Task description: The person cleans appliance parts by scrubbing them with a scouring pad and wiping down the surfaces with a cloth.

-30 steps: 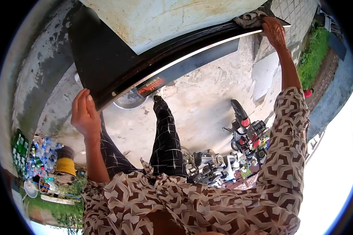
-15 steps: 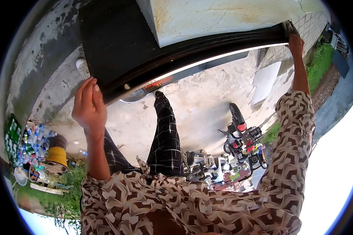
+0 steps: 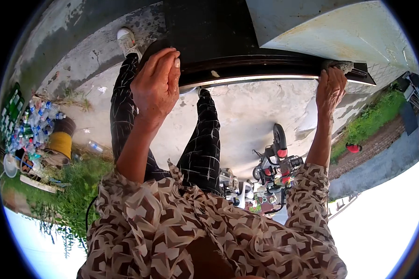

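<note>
A long black panel [image 3: 209,28] with a ridged front and a pale lower edge runs across the top of the view. My left hand [image 3: 156,86] is closed at its left end, fingers pressed together. A dark rounded piece shows behind those fingers; whether it belongs to the panel, I cannot tell. Near the panel's right end, my right hand [image 3: 331,90] grips a rough grey cloth or pad [image 3: 340,66] and presses it against the ridged front. A small pale spot [image 3: 214,73] marks the dark ridge between my hands.
A pale block [image 3: 330,28] rises behind the panel. Below lies concrete ground [image 3: 246,107], with parked motorbikes [image 3: 277,158] beyond. On the left are a heap of plastic bottles [image 3: 32,123] and a yellow-banded drum [image 3: 60,142]. Something red [image 3: 354,148] shows by the grass strip.
The view has swung and the panel sits further right. My right hand has come inward from the far right end along the front with the grey cloth. My left foot now shows.
</note>
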A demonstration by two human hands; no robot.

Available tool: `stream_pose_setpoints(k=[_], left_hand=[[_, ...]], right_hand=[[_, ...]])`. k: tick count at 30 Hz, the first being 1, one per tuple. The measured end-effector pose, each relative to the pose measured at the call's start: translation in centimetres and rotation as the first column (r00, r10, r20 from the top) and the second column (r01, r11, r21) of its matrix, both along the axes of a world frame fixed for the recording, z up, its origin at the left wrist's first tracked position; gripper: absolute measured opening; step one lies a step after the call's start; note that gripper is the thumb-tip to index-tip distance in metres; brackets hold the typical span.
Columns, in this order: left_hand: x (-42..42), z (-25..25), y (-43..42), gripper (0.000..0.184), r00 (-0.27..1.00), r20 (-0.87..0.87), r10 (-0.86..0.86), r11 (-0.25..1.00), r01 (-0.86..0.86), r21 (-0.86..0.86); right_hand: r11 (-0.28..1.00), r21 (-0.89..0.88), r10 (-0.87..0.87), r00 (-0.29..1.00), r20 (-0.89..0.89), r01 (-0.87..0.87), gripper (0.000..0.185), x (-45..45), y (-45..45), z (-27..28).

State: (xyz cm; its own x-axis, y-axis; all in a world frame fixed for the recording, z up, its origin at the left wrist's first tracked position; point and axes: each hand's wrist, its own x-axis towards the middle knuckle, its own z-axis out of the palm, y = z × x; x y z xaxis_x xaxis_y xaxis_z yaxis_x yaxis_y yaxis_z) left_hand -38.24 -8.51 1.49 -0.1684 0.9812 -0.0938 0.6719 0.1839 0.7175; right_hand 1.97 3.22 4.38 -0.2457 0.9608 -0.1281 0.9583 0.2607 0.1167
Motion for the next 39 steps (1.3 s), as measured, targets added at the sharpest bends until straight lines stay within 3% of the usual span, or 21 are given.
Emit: stream_pose_setpoints(k=[7,12,15,21,26,31,32,36,39], left_hand=[[-0.6,0.2,0.0,0.014,0.965,0.239,0.112,0.989,-0.084,-0.124],[-1.5,0.4,-0.1,0.019,0.864,0.460,0.205,0.976,-0.145,-0.164],[-2.8,0.7,-0.4,0.020,0.839,0.486,0.247,0.963,-0.159,-0.216],[-6.1,1.3,-1.6,0.036,0.774,0.493,0.399,0.883,-0.180,-0.433],[-7.7,0.3,-3.2,0.045,0.608,0.569,0.554,0.808,-0.227,-0.544],[-8.0,-1.0,-4.5,0.049,0.496,0.609,0.619,0.768,-0.220,-0.601],[-7.8,-0.9,-4.5,0.050,0.480,0.610,0.631,0.758,-0.212,-0.617],[-6.7,-0.1,-4.0,0.049,0.557,0.539,0.633,0.738,-0.224,-0.636],[-6.2,-0.1,-4.2,0.048,0.482,0.605,0.634,0.754,-0.213,-0.621]], right_hand=[[0.995,-0.077,-0.066,0.998,0.007,0.066,0.015,-10.7,-3.7,0.6],[0.990,-0.140,-0.019,0.999,-0.045,0.012,0.010,-18.0,-5.8,1.6],[0.981,-0.195,-0.016,0.998,-0.053,0.006,0.012,-21.5,-7.0,1.7],[0.966,-0.251,0.003,0.973,-0.232,-0.063,0.013,-27.4,-9.4,2.1],[0.949,-0.292,0.041,0.963,-0.266,-0.121,0.015,-31.2,-11.1,2.1],[0.956,-0.262,0.064,0.963,-0.262,-0.134,0.020,-33.3,-11.9,2.2],[0.938,-0.327,0.032,0.969,-0.247,-0.114,0.023,-33.4,-11.8,2.7],[0.946,-0.279,0.054,0.933,-0.355,-0.161,0.015,-34.7,-12.7,3.1],[0.934,-0.268,0.096,0.886,-0.453,-0.237,0.013,-35.8,-13.2,2.7]])
